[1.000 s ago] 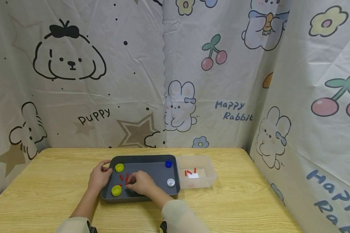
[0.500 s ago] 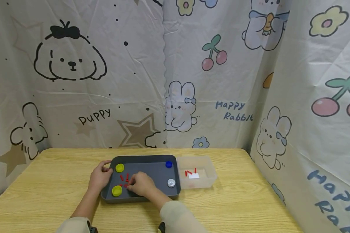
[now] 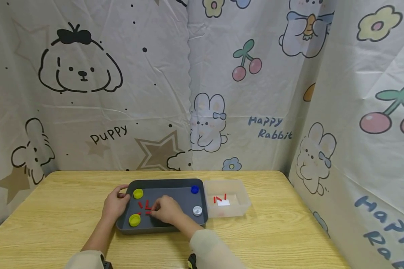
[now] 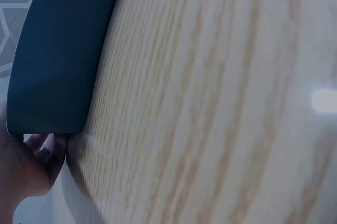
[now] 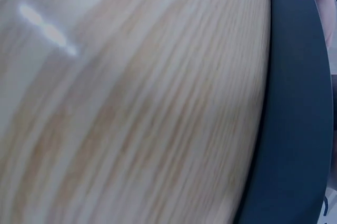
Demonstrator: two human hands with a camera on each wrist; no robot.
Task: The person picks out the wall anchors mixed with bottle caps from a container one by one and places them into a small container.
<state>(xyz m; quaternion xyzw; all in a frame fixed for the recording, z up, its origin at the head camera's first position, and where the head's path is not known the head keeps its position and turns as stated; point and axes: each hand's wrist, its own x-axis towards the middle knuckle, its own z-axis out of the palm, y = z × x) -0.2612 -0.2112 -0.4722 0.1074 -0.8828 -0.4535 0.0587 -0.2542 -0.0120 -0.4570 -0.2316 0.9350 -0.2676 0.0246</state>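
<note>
In the head view my left hand [image 3: 116,203] holds the left end of a dark grey tray [image 3: 170,183], thumb at its rim. The left wrist view shows those fingers [image 4: 50,155] curled against the tray's end wall [image 4: 58,50]. My right hand [image 3: 167,210] is over the middle of the tray, thumb and forefinger pinching the end of a small red stick [image 3: 148,213]. Several other short red sticks [image 3: 140,204] lie just left of and beyond its fingertips. Two yellow bottle caps [image 3: 138,193] sit in the tray's left corners. The right wrist view shows only the tray's outer side [image 5: 297,103] and little of the hand.
A blue cap [image 3: 195,189] and a silvery-white cap [image 3: 197,211] sit at the tray's right end. Against that end stands a translucent plastic box [image 3: 243,200] holding red sticks and a white paper piece [image 3: 223,203]. All rest on a wooden table [image 3: 276,231] before a printed curtain.
My right hand has shifted slightly to the right, and more of the red stick at its fingertips shows. My left hand stays on the tray's left end.
</note>
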